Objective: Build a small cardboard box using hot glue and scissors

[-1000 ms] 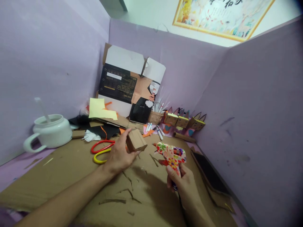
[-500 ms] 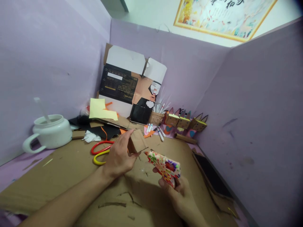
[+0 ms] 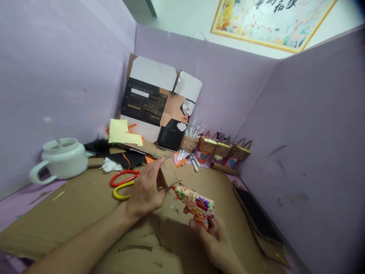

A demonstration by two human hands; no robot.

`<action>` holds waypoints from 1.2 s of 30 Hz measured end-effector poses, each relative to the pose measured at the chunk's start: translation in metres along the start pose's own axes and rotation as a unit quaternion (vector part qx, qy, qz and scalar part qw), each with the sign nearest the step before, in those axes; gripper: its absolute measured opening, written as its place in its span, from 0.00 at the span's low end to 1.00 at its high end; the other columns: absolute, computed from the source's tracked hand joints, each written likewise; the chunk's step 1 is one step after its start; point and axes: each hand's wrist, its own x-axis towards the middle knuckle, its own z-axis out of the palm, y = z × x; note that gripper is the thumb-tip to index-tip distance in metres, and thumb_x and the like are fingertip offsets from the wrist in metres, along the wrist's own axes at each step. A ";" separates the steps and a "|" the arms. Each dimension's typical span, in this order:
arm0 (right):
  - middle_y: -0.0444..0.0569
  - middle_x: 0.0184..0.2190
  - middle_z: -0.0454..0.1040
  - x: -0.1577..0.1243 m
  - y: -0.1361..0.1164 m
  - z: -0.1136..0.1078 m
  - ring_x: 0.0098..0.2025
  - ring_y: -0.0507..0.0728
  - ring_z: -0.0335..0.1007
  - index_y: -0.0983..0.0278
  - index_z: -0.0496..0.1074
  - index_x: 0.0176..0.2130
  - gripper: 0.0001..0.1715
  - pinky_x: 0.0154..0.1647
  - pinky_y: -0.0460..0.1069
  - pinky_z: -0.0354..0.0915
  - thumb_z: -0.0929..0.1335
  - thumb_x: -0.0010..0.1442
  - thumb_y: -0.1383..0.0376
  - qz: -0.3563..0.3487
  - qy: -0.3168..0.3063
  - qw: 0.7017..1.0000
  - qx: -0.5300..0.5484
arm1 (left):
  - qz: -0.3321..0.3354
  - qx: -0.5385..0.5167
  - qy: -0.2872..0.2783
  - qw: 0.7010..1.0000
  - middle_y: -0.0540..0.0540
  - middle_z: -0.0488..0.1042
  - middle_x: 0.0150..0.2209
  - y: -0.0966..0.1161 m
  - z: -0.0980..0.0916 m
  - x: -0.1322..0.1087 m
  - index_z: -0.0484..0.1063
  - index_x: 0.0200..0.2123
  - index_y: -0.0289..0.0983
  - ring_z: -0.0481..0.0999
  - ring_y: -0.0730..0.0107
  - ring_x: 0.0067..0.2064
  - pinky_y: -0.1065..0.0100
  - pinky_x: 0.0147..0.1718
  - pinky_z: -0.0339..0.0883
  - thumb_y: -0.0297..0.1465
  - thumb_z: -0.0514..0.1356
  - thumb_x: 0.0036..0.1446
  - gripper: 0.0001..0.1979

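Observation:
My left hand [image 3: 148, 190] is closed around a small brown cardboard box [image 3: 170, 173], tilted with one open side facing down and to the left. In my right hand [image 3: 209, 232] is a hot glue gun [image 3: 195, 203] covered in a bright floral pattern. Its nozzle points left and meets the lower edge of the box, or comes very near it. Whether any glue is coming out is too small to see. Just left of my left hand lie scissors [image 3: 122, 183] with one red and one yellow handle loop; their blades are hidden behind the hand.
Brown cardboard [image 3: 85, 213] covers the table. A white mug [image 3: 64, 161] stands at left, near crumpled tissue [image 3: 110, 164]. Behind are yellow paper [image 3: 121, 133], a flattened box [image 3: 146, 101], markers [image 3: 194, 163] and cardboard animal figures [image 3: 224, 148]. A dark flat phone-like slab [image 3: 258, 213] lies right.
The glue gun has moved slightly left, bringing its nozzle up to the box's lower edge. My left hand and the box have shifted a little to the right.

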 end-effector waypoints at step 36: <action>0.51 0.25 0.77 -0.002 0.013 -0.001 0.30 0.60 0.72 0.63 0.77 0.31 0.20 0.32 0.50 0.68 0.71 0.47 0.50 -0.012 0.072 0.997 -0.031 | 0.017 -0.001 0.010 1.000 0.36 0.66 0.54 0.000 -0.001 0.002 0.51 0.59 0.35 0.67 0.53 0.55 0.56 0.54 0.62 0.27 0.62 0.48 0.36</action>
